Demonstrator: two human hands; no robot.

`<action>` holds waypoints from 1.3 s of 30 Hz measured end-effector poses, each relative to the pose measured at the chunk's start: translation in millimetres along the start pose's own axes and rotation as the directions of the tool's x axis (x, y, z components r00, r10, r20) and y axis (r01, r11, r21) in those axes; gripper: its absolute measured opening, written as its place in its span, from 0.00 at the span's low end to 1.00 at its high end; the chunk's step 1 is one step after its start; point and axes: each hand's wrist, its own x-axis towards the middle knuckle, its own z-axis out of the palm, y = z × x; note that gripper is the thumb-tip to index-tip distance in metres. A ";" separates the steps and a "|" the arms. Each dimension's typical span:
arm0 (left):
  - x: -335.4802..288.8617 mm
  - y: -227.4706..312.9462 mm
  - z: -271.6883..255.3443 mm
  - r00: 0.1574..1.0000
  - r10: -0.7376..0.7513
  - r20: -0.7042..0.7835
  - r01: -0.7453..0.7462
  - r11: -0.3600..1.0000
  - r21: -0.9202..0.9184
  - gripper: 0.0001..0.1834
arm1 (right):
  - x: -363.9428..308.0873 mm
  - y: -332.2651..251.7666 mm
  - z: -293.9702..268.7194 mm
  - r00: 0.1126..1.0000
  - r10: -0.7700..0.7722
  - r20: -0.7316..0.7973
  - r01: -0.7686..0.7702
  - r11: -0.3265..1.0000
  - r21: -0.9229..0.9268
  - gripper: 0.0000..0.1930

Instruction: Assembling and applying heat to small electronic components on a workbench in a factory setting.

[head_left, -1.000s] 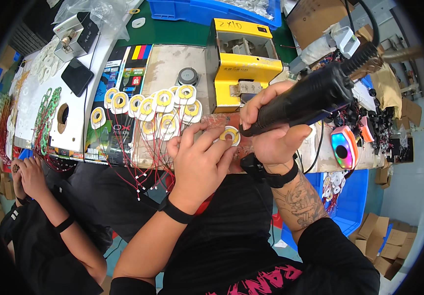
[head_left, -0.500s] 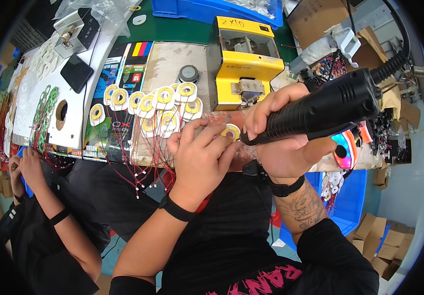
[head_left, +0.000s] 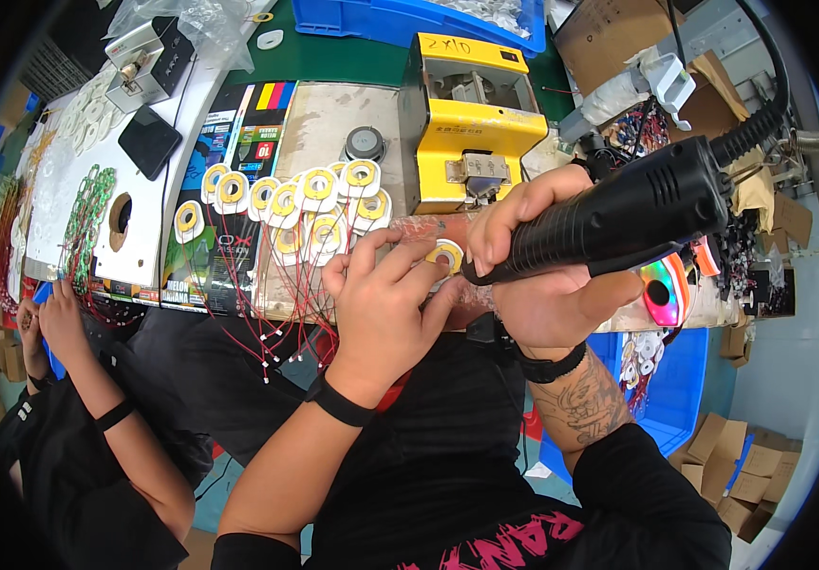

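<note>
My right hand [head_left: 547, 285] is closed round a black corded hand tool [head_left: 609, 214] with a ribbed grip; its thick cable runs up to the upper right. The tool's narrow end points down at a small white plate with a yellow disc [head_left: 445, 256]. My left hand [head_left: 395, 299] pinches that disc piece at its left edge, against a reddish-brown patch of the bench. Whether the tool's tip touches the piece is hidden by my right fingers. Left of my left hand lie several similar disc pieces [head_left: 318, 184] with red wires [head_left: 300, 285] trailing over the bench edge.
A yellow machine [head_left: 485, 123] stands just beyond my hands, with a round black part [head_left: 365, 143] to its left. Blue bins [head_left: 685, 380] sit at the lower right and far side. At the left, another person's hands [head_left: 63, 318] work beside a white board [head_left: 134, 233].
My hands, the tool and the disc piece stay almost in place. My right wrist has shifted slightly. The other person's hand at the left has moved a little upward.
</note>
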 end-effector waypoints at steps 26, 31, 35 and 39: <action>-1.4 -1.8 3.6 1.000 0.004 -0.028 -0.004 1.000 0.011 0.12 | 17.2 26.9 -11.2 0.997 -0.050 -0.051 0.046 0.995 -0.084 0.49; -2.1 -1.4 4.5 1.000 -0.002 -0.027 0.002 1.000 0.005 0.12 | 15.1 27.9 -10.3 0.997 -0.001 -0.081 0.006 0.999 0.053 0.51; -2.8 -1.7 4.9 1.000 -0.005 -0.024 0.005 1.000 0.009 0.12 | 16.6 24.1 -8.7 0.998 -0.041 -0.050 0.036 0.995 -0.095 0.50; -2.5 -2.3 3.9 1.000 -0.004 -0.020 0.004 1.000 0.003 0.13 | 16.7 23.6 -5.3 0.995 -0.037 -0.093 0.037 0.999 -0.004 0.49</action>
